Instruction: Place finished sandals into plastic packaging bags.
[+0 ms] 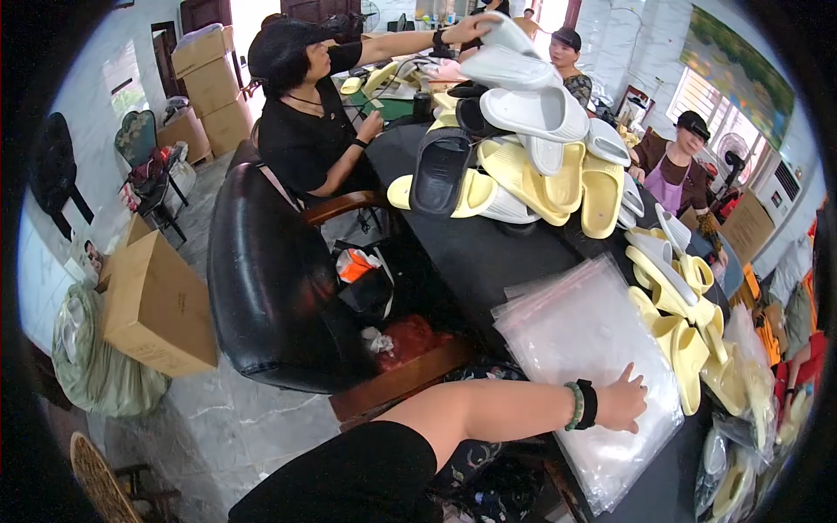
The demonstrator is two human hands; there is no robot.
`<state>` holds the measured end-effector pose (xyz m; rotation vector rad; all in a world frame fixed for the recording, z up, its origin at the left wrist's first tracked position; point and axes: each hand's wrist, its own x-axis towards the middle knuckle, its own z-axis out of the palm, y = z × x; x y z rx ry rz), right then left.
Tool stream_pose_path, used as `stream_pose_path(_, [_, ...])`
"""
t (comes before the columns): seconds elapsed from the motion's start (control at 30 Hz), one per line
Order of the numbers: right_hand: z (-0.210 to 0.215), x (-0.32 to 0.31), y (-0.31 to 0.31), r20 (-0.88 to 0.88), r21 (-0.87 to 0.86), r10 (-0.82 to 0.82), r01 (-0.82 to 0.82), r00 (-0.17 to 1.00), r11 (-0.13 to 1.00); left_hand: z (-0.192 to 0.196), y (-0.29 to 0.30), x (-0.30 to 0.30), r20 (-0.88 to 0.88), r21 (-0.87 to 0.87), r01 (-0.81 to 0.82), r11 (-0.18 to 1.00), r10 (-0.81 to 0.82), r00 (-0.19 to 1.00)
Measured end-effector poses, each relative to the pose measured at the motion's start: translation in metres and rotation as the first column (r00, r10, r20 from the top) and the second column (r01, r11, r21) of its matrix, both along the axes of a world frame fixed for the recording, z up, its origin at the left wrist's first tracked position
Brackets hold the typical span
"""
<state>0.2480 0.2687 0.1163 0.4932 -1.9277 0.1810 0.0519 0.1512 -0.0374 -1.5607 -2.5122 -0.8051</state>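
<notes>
On the dark table (488, 253), near its front edge, lies a stack of clear plastic zip bags (584, 349), flat and slightly fanned. The person's left hand (621, 403) rests palm-down on the lower part of that stack, fingers spread and lying flat on the plastic, pinching nothing; a green bead bracelet and a black band (582, 404) sit at the wrist. The forearm comes in from the lower left — the right hand is nowhere in the picture.

Just beside the bags, to the right, pale yellow slide sandals (684, 349) lie in a loose row, some overlapping. Further back on the table rises a heap of sandals (523, 148) in yellow, white and black, one black sandal (438, 170) leaning at its near side.

Across the table a co-worker in black sits in a black leather armchair (270, 288) and reaches one hand (466, 30) up to a white sandal (506, 35) atop the heap — whether gripping or merely touching it is hard to tell. Cardboard boxes (157, 305) stand on the floor at left.
</notes>
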Motion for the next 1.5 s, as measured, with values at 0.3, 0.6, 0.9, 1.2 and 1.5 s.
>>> stream_pose_path(0.3, [-0.006, 0.007, 0.004, -0.03, -0.03, -0.021, 0.02, 0.999, 0.999, -0.002, 0.0, 0.001, 0.014, 0.002, -0.007, 1.0, 0.007, 1.0])
stream_pose_path(0.6, [-0.011, 0.007, 0.006, -0.056, -0.05, -0.013, 0.01, 0.998, 0.999, 0.001, 0.001, 0.002, 0.023, -0.022, 0.008, 1.0, -0.008, 1.0])
stream_pose_path(0.9, [-0.018, 0.009, 0.007, -0.074, -0.076, -0.013, 0.008, 0.997, 0.997, 0.001, 0.001, 0.002, 0.033, -0.004, -0.011, 1.0, 0.011, 0.999])
stream_pose_path(1.2, [-0.023, 0.007, 0.008, -0.119, -0.102, -0.009, -0.003, 0.993, 0.995, 0.002, -0.002, 0.0, 0.021, -0.017, -0.001, 1.0, 0.002, 1.0])
stream_pose_path(1.5, [-0.025, 0.007, 0.008, -0.16, -0.114, -0.004, -0.014, 0.987, 0.993, 0.001, 0.001, 0.003, 0.046, -0.052, 0.023, 0.998, -0.02, 0.999])
